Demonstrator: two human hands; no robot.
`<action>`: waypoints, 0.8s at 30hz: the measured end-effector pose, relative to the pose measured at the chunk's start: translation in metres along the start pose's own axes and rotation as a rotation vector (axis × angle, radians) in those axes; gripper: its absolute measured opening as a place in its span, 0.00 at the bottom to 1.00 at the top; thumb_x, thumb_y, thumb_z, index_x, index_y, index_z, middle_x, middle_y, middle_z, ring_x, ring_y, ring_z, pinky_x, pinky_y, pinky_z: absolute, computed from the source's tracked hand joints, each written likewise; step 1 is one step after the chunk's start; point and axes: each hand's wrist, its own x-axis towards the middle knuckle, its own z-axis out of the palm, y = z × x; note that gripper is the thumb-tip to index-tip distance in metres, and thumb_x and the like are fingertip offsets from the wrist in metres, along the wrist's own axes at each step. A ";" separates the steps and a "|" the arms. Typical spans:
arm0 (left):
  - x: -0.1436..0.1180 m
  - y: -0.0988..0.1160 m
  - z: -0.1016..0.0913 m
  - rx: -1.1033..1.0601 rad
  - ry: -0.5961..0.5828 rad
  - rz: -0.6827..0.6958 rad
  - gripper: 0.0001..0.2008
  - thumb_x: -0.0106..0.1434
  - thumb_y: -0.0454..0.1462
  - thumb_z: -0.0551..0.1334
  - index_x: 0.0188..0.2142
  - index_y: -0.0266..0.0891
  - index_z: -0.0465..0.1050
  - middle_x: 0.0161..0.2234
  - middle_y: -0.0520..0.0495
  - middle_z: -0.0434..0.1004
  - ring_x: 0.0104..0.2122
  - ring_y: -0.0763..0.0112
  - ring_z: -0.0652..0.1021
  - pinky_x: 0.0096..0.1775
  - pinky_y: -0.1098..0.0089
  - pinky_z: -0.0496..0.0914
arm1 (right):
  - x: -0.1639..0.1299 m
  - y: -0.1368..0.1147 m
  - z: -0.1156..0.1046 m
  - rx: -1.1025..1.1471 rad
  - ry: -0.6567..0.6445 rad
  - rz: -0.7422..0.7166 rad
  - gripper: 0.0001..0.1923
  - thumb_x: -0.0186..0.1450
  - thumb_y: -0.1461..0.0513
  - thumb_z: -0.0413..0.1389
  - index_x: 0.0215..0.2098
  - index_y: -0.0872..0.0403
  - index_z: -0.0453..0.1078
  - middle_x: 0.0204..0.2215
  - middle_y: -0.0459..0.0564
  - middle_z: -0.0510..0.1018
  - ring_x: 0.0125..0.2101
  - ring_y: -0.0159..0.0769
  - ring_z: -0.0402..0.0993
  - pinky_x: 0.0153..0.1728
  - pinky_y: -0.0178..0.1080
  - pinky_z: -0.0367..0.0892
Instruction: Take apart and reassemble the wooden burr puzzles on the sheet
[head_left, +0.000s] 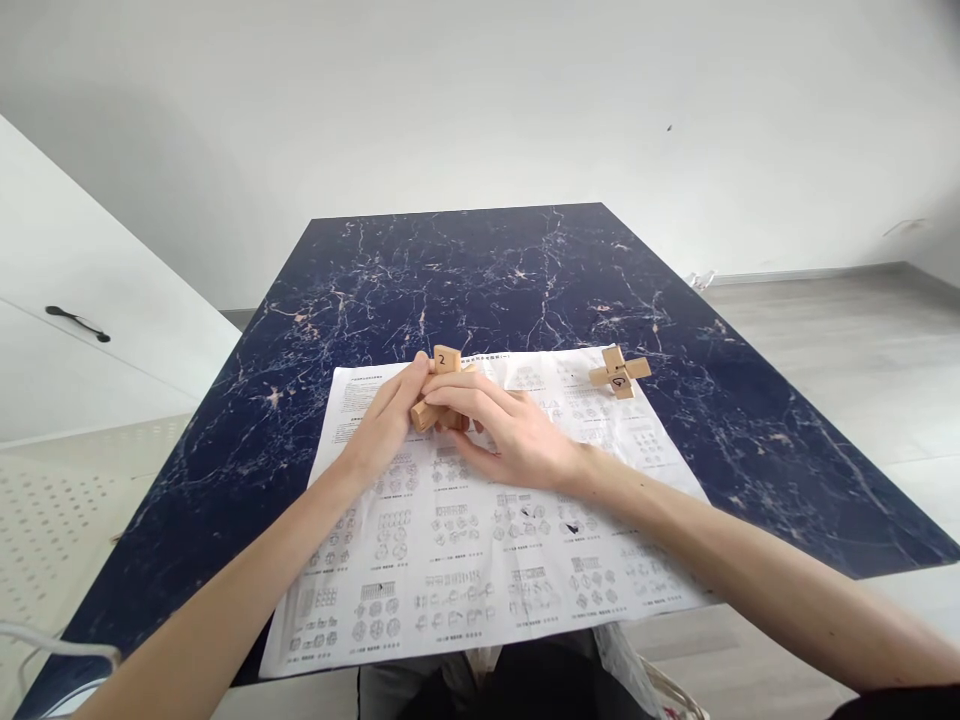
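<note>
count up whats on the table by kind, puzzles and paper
wooden interlocking puzzles: 2, the puzzle marked 2 held between the left hand and right hand, and the cross-shaped puzzle lying apart on the sheet
printed instruction sheet: 1, spread on the dark marble-pattern table
total: 3

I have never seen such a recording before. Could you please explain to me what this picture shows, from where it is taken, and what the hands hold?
There is no machine here. A camera worn on the person's head looks forward and down, so both forearms enter from below. On the dark marbled table lies a printed instruction sheet with many small diagrams. Above it, the left hand and right hand together grip a wooden puzzle; its top block bears the number 2. A second wooden cross puzzle rests untouched on the sheet's far right corner.
</note>
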 end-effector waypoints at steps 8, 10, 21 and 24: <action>0.002 -0.006 -0.006 -0.169 -0.050 -0.029 0.24 0.75 0.56 0.53 0.50 0.44 0.79 0.44 0.43 0.85 0.44 0.53 0.84 0.45 0.55 0.82 | 0.003 -0.008 0.004 0.068 0.002 -0.050 0.25 0.77 0.67 0.52 0.69 0.47 0.53 0.62 0.59 0.75 0.53 0.44 0.80 0.29 0.39 0.79; 0.002 -0.003 -0.005 -0.190 -0.060 -0.059 0.29 0.74 0.60 0.49 0.49 0.44 0.79 0.43 0.43 0.85 0.43 0.52 0.85 0.42 0.55 0.82 | 0.003 -0.010 0.005 0.075 0.002 -0.058 0.25 0.77 0.66 0.51 0.69 0.46 0.52 0.62 0.58 0.75 0.53 0.43 0.80 0.31 0.39 0.80; -0.002 -0.003 -0.002 -0.095 0.018 -0.026 0.35 0.76 0.61 0.46 0.26 0.43 0.75 0.23 0.47 0.77 0.27 0.64 0.77 0.33 0.64 0.74 | 0.004 -0.005 0.003 0.096 0.075 0.040 0.29 0.76 0.62 0.55 0.69 0.43 0.48 0.68 0.61 0.60 0.62 0.52 0.71 0.35 0.46 0.84; -0.001 -0.004 -0.002 -0.087 0.077 -0.019 0.34 0.77 0.61 0.47 0.32 0.42 0.79 0.24 0.48 0.77 0.28 0.64 0.78 0.33 0.65 0.74 | 0.002 -0.002 0.005 0.100 0.176 0.149 0.26 0.75 0.62 0.57 0.65 0.43 0.51 0.65 0.60 0.59 0.45 0.42 0.78 0.30 0.44 0.80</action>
